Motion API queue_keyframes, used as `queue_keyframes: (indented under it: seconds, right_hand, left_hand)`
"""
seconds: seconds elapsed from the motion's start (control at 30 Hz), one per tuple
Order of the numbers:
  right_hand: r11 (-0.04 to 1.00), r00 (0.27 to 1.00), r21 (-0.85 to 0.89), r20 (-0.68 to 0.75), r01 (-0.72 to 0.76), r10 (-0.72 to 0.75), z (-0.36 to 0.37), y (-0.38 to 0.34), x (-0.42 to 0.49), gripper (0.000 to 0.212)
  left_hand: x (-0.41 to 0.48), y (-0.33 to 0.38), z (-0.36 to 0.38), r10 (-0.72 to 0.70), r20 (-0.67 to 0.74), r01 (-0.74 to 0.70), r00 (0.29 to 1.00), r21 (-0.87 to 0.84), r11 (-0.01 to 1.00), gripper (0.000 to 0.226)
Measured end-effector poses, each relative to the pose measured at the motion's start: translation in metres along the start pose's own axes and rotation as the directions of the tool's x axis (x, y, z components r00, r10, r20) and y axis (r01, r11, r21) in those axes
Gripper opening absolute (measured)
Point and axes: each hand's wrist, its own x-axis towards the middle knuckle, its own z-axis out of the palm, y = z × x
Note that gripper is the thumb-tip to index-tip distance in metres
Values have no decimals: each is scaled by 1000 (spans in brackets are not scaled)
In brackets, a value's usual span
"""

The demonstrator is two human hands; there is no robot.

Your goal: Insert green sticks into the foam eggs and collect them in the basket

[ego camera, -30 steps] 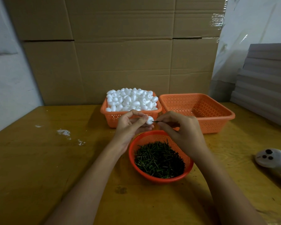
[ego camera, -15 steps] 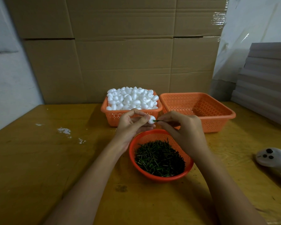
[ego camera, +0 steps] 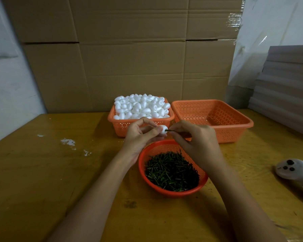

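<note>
Down at the near end of the wooden table sits the round red basket with its pile of green sticks. Just above its far rim both hands are busy. The left hand pinches one foam egg between thumb and fingertips, and the right hand pinches a green stick with its tip touching or just inside the egg, can't tell which. Looks like the push-in step to me. Go in crooked and that thin stick could bend or poke out the side; squeeze too hard and the foam probably dents. Behind the hands, the orange basket heaped with eggs is on the left. The collecting basket sits just beside it on the right, and I can't spot a finished egg in it.
</note>
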Motion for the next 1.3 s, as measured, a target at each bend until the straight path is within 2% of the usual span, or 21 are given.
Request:
queue_keyframes:
  seconds: [0.27,0.4,0.5,0.67,1.3]
  right_hand:
    - [999,999,-40,-26,-26,25,2,-1,-2,12]
    - [997,999,-68,-30,-39,38,1,-3,-2,10]
    - [996,998,-62,-33,-57,55,1,-3,-1,10]
    - [996,998,-75,-21,-54,52,2,-4,-2,10]
    - [993,997,-91,16,-79,81,5,-5,-2,9]
  left_hand:
    - [-2,3,2,-7,9,7,1000,-7,1000,45]
    - [-3,3,2,1,-10,-1,1000,7,1000,33]
    - [-3,4,2,-2,-11,2,1000,15,1000,38]
    - [-3,4,3,7,4,-7,1000,1,1000,32]
    - [-1,0,-1,38,17,-39,999,58,998,30]
